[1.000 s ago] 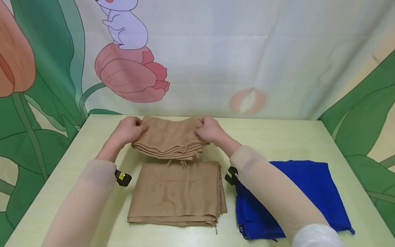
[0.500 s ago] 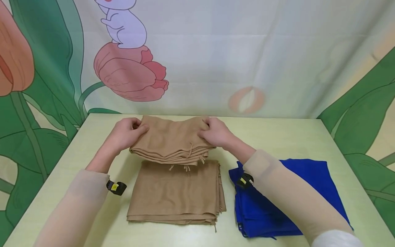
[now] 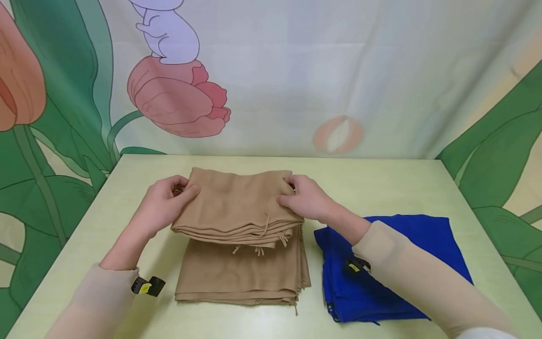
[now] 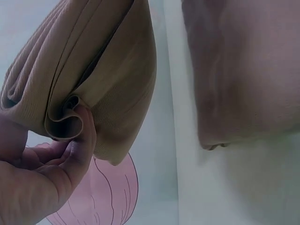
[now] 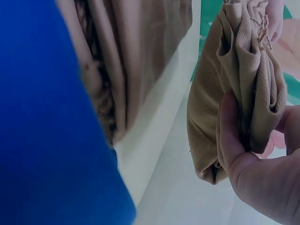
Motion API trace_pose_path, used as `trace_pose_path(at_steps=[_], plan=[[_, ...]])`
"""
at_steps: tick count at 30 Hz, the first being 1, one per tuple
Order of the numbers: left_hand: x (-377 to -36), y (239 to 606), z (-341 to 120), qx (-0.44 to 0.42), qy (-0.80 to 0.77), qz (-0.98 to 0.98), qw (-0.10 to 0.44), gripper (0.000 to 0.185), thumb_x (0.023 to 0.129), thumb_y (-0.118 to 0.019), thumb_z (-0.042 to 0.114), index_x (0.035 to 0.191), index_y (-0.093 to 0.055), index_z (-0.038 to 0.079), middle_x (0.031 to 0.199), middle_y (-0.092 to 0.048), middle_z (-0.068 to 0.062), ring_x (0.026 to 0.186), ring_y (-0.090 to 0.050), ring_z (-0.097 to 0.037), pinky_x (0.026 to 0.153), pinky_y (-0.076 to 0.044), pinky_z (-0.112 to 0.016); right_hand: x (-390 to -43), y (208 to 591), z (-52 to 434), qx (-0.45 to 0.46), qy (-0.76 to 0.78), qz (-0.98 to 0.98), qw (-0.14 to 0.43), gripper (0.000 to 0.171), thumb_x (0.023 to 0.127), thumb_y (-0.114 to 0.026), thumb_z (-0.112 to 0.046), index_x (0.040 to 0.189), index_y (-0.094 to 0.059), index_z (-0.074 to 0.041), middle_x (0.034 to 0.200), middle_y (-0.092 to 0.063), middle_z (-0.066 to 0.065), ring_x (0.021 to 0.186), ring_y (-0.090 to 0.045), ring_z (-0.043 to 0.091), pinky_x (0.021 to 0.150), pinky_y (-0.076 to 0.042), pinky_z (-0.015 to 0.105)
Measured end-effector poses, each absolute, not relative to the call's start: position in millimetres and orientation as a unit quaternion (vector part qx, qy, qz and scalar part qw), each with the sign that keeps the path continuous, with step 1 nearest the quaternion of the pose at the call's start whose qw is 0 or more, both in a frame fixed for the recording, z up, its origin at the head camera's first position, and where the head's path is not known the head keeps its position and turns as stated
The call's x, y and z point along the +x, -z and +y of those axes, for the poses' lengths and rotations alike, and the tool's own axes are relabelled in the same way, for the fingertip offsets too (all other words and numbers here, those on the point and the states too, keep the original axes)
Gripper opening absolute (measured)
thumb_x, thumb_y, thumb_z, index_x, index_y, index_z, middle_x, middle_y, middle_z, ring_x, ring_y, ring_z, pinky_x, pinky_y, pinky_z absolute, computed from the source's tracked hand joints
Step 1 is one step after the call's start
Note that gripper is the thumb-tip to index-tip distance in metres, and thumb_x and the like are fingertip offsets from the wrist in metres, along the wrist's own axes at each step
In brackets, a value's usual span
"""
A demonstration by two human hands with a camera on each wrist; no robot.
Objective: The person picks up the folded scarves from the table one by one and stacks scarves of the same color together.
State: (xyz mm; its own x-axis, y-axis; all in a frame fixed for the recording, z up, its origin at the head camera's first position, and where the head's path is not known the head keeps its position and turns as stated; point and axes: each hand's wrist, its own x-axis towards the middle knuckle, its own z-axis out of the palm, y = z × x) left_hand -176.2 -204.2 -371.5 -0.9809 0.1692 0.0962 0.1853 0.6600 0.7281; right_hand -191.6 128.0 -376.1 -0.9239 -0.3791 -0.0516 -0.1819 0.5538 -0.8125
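Note:
A folded tan cloth (image 3: 237, 205) hangs just above the table, held at both ends. My left hand (image 3: 163, 202) pinches its left edge, thumb under the folded layers (image 4: 70, 117). At the other end my right hand (image 3: 305, 197) grips the bunched right edge (image 5: 243, 93). Its near side overlaps a second folded tan cloth (image 3: 241, 273), which lies flat on the table (image 3: 381, 183). Short fringe tassels (image 3: 271, 238) dangle from the held cloth's front edge.
A folded blue cloth (image 3: 406, 263) lies to the right of the tan pile, partly under my right forearm. A painted backdrop with a tulip (image 3: 178, 99) and leaves stands behind the table's far edge. Small black-and-yellow wrist devices (image 3: 146, 286) sit on both sleeves.
Both hands have carried the held tan cloth toward me, from the table's far side to over the back part of the flat tan cloth. The grips are unchanged.

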Motion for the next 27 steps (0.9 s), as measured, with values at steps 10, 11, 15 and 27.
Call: trace_pose_path(at_steps=[10,11,15,27], plan=[[-140,380,-207,-0.086,0.404,-0.911,0.014,0.038,0.104,-0.061,0.038,0.116,-0.068,0.002,0.096,-0.069,-0.009,0.083,-0.062,-0.022,0.071,-0.051,-0.030,-161,383,133,-0.180,0.464,0.857,0.133,0.014,0.098,-0.067,-0.013,0.097,-0.056,-0.003,0.070,-0.046,0.002,0.055,-0.045,0.014,0.057,-0.039,0.031],[-136,381,-207,-0.086,0.406,-0.910,0.012,0.038,0.104,-0.061,0.038,0.116,-0.068,0.003,0.098,-0.069,-0.008,0.085,-0.063,-0.021,0.072,-0.051,-0.030,-158,384,135,-0.180,0.468,0.855,0.135,0.014,0.098,-0.067,-0.013,0.097,-0.056,-0.003,0.071,-0.046,0.002,0.056,-0.046,0.015,0.057,-0.039,0.031],[-124,385,-207,-0.084,0.414,-0.906,0.001,0.037,0.104,-0.061,0.038,0.118,-0.067,0.004,0.101,-0.070,-0.006,0.090,-0.065,-0.019,0.073,-0.052,-0.029,-146,389,141,-0.176,0.481,0.846,0.147,0.014,0.098,-0.067,-0.012,0.098,-0.056,-0.003,0.075,-0.047,0.003,0.059,-0.048,0.015,0.058,-0.040,0.031],[-109,412,-214,-0.094,0.398,-0.909,-0.075,0.026,0.102,-0.067,0.029,0.109,-0.065,0.004,0.094,-0.068,-0.003,0.083,-0.065,-0.018,0.068,-0.052,-0.031,-118,417,146,-0.180,0.462,0.852,0.170,0.031,0.096,-0.074,-0.014,0.098,-0.044,-0.005,0.078,-0.047,0.005,0.060,-0.049,0.016,0.054,-0.039,0.029]])
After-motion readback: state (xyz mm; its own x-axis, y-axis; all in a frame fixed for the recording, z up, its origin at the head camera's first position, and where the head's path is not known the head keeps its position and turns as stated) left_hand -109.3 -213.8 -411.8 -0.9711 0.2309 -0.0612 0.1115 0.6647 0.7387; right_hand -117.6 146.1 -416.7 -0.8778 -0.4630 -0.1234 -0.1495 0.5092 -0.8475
